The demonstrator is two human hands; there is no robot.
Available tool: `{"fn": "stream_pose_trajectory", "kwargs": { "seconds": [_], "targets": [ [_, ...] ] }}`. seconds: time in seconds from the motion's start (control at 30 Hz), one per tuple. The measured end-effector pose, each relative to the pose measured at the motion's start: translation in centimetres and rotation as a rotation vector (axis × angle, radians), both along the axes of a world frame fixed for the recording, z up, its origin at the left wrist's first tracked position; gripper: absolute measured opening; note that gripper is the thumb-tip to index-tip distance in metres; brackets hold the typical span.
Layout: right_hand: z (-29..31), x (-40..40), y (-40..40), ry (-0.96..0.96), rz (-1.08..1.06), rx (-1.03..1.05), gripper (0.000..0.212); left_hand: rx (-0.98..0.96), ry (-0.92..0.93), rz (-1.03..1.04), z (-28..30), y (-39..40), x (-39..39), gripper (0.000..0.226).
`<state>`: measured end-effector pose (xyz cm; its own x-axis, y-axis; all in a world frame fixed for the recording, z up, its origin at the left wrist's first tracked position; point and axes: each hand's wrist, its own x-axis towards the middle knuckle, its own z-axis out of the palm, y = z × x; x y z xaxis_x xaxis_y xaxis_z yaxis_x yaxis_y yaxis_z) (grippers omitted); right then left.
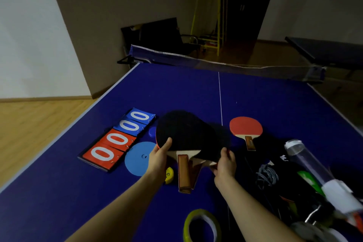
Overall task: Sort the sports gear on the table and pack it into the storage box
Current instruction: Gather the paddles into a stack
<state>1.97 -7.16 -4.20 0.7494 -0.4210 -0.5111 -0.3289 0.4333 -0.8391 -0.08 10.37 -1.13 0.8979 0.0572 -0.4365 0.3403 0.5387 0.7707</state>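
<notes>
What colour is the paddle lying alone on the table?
Red rubber face on the lone paddle, brown handle; head view.

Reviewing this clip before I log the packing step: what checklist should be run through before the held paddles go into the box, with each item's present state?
1. Left hand grips the black-faced paddle at its blade edge: ok.
2. Right hand holds the second paddle stacked beneath: ok.
3. Handles aligned: not ok, the two handles splay apart.
4. Red paddle gathered with the others: not ok, it lies alone on the table.
5. Storage box in sight: cannot tell, only dark clutter at right.
6. Scoreboard clear of the hands: ok.
</notes>
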Motion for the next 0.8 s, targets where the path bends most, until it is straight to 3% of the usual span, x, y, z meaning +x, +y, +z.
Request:
{"fn": "stream_pose_trajectory", "kwargs": {
  "seconds": [0.2,0.37,0.53,0.6,0.7,0.8],
  "targets": [
    [0.8,-3.2,1.6,-0.024,0.099,0.131,0.039,0.011,-0.072,0.042,1.1,-0.4,-4.1,0.018],
    [1.0,-5.0,4.4,-0.021,0.215,0.135,0.041,0.055,-0.102,0.165,0.3,1.6,-7.1,0.038],
    [1.0,-6.7,8.6,0.033,0.294,0.105,0.039,-0.053,-0.107,0.188,0.4,3.9,-8.8,0.036],
    [0.9,-7.5,10.8,0.046,0.325,0.123,0.052,-0.074,-0.125,0.210,0.2,5.7,-9.6,0.042],
    [0.9,-8.1,14.7,0.014,0.419,0.123,0.088,-0.110,-0.106,0.249,-0.3,8.9,-10.9,0.045],
    [1.2,-8.8,19.4,-0.010,0.472,0.019,0.076,-0.108,-0.070,0.334,-1.4,13.5,-11.8,0.051]
  ]
}}
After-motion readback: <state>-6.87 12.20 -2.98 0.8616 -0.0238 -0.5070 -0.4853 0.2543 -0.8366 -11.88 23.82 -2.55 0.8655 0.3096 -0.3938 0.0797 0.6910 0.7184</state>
